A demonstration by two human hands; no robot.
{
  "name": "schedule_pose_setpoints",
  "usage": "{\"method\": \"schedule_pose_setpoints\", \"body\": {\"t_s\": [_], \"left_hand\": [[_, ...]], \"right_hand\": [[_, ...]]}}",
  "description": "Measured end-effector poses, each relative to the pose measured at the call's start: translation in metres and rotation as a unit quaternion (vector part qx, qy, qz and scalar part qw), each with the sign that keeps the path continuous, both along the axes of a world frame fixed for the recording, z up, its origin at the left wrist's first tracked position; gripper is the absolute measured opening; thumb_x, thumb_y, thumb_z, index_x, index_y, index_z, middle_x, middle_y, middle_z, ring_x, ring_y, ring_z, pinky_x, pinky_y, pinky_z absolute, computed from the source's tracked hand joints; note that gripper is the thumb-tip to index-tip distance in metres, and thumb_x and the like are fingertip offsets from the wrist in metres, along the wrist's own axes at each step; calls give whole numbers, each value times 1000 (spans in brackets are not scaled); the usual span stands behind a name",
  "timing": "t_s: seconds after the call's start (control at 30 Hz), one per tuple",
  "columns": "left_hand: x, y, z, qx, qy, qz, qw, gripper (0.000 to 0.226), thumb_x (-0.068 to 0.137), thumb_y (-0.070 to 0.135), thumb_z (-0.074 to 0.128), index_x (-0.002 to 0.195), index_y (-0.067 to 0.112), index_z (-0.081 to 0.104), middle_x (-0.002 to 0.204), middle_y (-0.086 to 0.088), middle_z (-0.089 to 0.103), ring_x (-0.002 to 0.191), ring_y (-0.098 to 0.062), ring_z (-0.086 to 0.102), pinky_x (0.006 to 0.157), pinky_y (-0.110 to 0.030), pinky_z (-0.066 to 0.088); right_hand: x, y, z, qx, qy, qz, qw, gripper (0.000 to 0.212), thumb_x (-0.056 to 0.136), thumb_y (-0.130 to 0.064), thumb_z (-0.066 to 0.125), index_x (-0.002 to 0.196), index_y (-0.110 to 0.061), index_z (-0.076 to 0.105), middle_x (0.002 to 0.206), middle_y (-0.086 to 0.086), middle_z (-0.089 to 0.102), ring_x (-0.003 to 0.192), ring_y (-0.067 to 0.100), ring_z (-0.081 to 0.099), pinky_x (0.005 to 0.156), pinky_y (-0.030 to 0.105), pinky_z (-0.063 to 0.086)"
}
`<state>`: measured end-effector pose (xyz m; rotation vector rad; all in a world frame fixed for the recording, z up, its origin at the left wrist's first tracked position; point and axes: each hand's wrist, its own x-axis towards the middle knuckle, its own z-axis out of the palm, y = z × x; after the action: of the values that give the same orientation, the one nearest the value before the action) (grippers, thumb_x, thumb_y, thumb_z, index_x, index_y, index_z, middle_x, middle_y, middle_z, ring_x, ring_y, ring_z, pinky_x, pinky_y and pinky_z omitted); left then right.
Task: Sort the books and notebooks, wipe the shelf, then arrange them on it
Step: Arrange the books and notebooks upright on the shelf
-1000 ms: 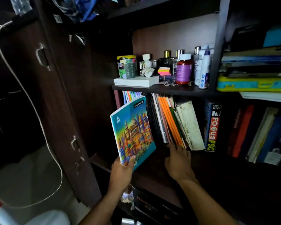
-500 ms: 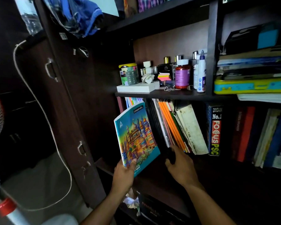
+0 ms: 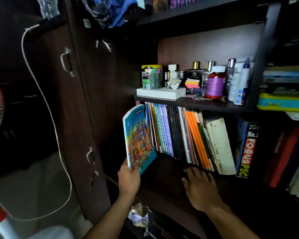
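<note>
I see a dark bookshelf [image 3: 193, 105] with a packed row of notebooks [image 3: 178, 135] standing on its lower board. My left hand [image 3: 129, 180] grips 1 bright blue notebook [image 3: 139, 138] by its bottom corner, tilted, just left of the row. My right hand [image 3: 201, 187] rests flat on the board, fingers [image 3: 191, 171] spread, holding nothing. With nothing bracing it, the leaning row could slump.

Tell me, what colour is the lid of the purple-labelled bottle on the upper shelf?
White. The bottle itself is red, seen best in the head view.
</note>
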<state>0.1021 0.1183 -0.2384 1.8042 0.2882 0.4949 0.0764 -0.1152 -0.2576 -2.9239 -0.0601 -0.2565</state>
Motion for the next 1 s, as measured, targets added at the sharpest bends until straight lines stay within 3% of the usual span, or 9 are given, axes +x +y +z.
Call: {"method": "schedule_pose_setpoints", "body": {"t_s": [0.1, 0.23, 0.37, 0.5, 0.73, 0.9, 1.0], "left_hand": [[21, 8, 8, 1, -3, -1, 1000, 33, 103, 25, 58, 135, 20, 61, 110, 1, 66, 113, -27, 63, 89, -39, 56], [35, 16, 1, -36, -4, 30, 999, 31, 101, 22, 59, 131, 17, 64, 109, -2, 68, 108, -27, 64, 81, -31, 49], [33, 17, -1, -23, -12, 15, 1000, 32, 102, 24, 58, 133, 17, 63, 114, -3, 68, 114, -28, 63, 88, -35, 54], [32, 16, -1, 3, -21, 12, 1000, 34, 103, 22, 57, 136, 17, 61, 119, -5, 68, 112, -26, 63, 80, -26, 48], [33, 18, -1, 27, -10, 27, 999, 33, 100, 21, 61, 132, 14, 64, 114, -14, 71, 111, -35, 64, 85, -36, 53], [29, 14, 0, 70, -15, 22, 997, 36, 99, 20, 61, 132, 8, 64, 117, -22, 69, 115, -42, 60, 91, -41, 51], [25, 12, 0, 94, -21, 22, 995, 36, 100, 25, 59, 133, 10, 63, 117, -23, 69, 111, -44, 61, 91, -45, 54]], "right_hand": [[6, 9, 9, -39, 46, -6, 998, 43, 108, -42, 25, 148, -29, 35, 153, -4, 35, 139, 24, 36, 116, 50, 28], [15, 33, 28, -127, 125, -7, 984, 51, 104, -24, 36, 154, -19, 24, 156, 5, 28, 143, 33, 28, 111, 55, 34], [22, 53, 51, -214, 157, -2, 964, 43, 101, -22, 43, 143, -13, 39, 144, 11, 46, 130, 34, 48, 102, 44, 47], [37, 68, 84, -214, 168, 67, 960, 49, 99, -36, 52, 143, -16, 47, 144, 10, 53, 130, 31, 53, 103, 40, 46], [63, 93, 119, -237, 28, 195, 951, 65, 92, -44, 57, 148, -16, 37, 152, 11, 39, 144, 31, 30, 121, 49, 23], [56, 57, 133, -249, -44, 224, 941, 64, 90, -40, 56, 147, -16, 38, 151, 13, 37, 143, 33, 29, 120, 44, 23], [39, 17, 129, -271, -65, 240, 930, 57, 86, -34, 54, 139, -14, 49, 139, 14, 48, 134, 34, 41, 114, 43, 32]]}}
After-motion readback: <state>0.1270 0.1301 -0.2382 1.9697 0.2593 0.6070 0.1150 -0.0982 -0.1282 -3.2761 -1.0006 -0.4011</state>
